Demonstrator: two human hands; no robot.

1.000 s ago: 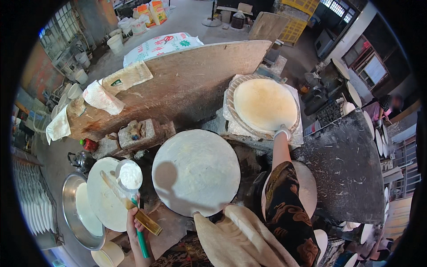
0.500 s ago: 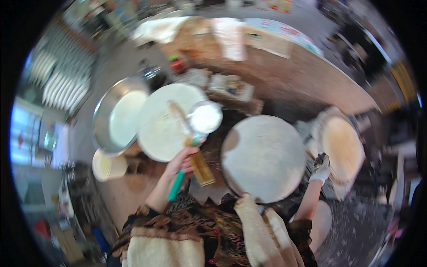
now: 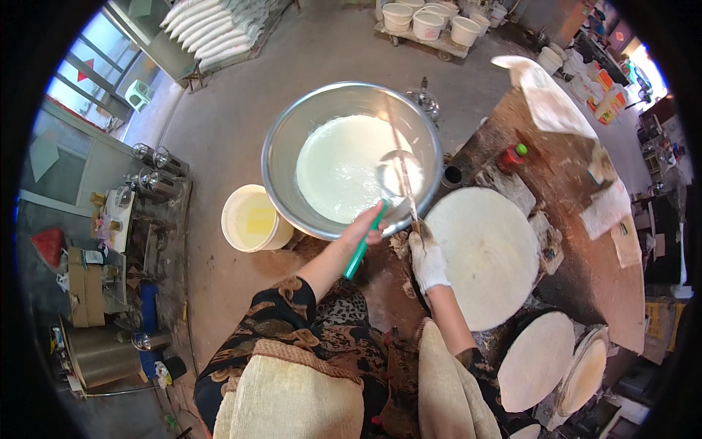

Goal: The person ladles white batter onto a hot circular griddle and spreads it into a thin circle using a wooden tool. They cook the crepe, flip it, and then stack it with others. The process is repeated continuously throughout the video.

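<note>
My bare left hand (image 3: 367,225) is closed around the green handle of a ladle (image 3: 358,252). The ladle's round bowl (image 3: 401,174) is over the white batter (image 3: 340,164) in a large metal basin (image 3: 274,157). My right hand (image 3: 428,260), in a white glove with dark, soiled fingers, grips a long thin wooden stick (image 3: 399,150). That stick extends over the basin and crosses in front of the ladle bowl, slightly blurred. Just right of the glove lies a wide round griddle (image 3: 482,256) with a pale, whitish surface.
A white bucket (image 3: 238,219) with yellowish liquid stands left of the basin. Two more round discs (image 3: 537,358) (image 3: 585,373) lie at lower right, the outer one browned. On the brown table sits a red bottle with a green cap (image 3: 513,156). Stacked sacks (image 3: 212,29) stand far left.
The view has swung left. My left hand has carried the ladle from the griddle to the basin. My right hand has left the browned disc and now holds a stick over the basin.
</note>
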